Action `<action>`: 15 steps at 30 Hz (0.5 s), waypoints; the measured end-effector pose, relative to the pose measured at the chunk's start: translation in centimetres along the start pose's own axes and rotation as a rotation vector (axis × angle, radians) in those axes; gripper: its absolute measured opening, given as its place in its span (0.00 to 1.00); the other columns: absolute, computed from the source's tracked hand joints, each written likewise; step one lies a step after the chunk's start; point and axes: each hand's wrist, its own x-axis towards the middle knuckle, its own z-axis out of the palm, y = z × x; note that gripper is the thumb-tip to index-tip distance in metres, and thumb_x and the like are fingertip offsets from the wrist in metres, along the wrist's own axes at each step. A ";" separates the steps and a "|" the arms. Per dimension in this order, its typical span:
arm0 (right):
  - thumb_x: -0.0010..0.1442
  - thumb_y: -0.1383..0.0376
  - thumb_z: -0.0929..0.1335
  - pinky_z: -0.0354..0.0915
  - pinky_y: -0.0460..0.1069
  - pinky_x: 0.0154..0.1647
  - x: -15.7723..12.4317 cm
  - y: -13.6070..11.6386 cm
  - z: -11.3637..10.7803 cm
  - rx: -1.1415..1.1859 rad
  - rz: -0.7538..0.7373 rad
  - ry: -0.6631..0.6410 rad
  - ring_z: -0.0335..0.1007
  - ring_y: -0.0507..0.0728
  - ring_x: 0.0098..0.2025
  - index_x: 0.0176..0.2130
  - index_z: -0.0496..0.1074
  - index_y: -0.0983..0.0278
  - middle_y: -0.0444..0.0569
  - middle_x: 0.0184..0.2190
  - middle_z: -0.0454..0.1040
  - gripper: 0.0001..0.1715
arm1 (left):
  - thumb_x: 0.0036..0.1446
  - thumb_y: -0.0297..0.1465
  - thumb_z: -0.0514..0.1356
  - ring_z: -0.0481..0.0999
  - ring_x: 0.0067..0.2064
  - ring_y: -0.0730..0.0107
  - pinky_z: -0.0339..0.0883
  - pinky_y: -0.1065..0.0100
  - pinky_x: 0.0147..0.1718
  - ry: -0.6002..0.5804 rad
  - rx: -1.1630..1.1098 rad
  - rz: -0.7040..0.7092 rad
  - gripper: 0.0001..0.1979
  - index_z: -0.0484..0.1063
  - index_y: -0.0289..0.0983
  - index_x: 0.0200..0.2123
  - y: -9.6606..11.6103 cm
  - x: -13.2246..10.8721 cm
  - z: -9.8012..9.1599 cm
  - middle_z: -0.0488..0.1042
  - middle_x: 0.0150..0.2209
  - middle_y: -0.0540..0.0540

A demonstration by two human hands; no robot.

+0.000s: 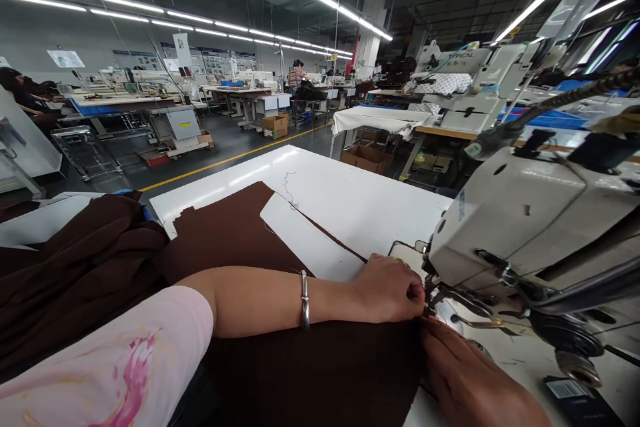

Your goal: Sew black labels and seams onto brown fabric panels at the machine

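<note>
Dark brown fabric (320, 373) lies across the front of the white sewing table (360, 193), and its edge runs up to the needle area of a white sewing machine (530, 207). My left hand (387, 290) is closed, its curled fingers pinching the fabric right beside the presser foot. Just below it, my right hand (470, 373) has its fingers pressed together on the fabric's right edge; the fingertips are partly hidden. A narrow brown strip (333, 237) stretches from behind my left hand toward the far side of the table. The needle itself is hard to make out.
A heap of brown cloth (85, 260) lies at the left. Loose thread (290, 193) rests on the tabletop. A black item with a barcode label (575, 390) is at lower right. Other sewing stations, cardboard boxes (275, 125) and co-workers (297, 77) are beyond.
</note>
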 end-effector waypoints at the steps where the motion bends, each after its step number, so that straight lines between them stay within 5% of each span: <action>1: 0.58 0.73 0.55 0.68 0.48 0.36 0.0 0.1 0.1 -0.016 -0.003 0.016 0.66 0.58 0.44 0.40 0.68 0.70 0.55 0.43 0.68 0.17 | 0.46 0.28 0.55 0.70 0.36 0.72 0.58 0.68 0.43 -0.001 0.004 -0.007 0.04 0.70 0.37 0.24 0.0 0.1 0.1 0.73 0.28 0.54; 15: 0.55 0.75 0.55 0.68 0.46 0.36 -0.3 -0.1 -0.2 -0.116 -0.024 -0.025 0.67 0.56 0.42 0.38 0.70 0.68 0.50 0.40 0.70 0.18 | 0.45 0.28 0.55 0.70 0.36 0.70 0.59 0.66 0.45 -0.003 -0.010 -0.056 0.05 0.71 0.37 0.26 0.2 0.0 0.2 0.73 0.28 0.52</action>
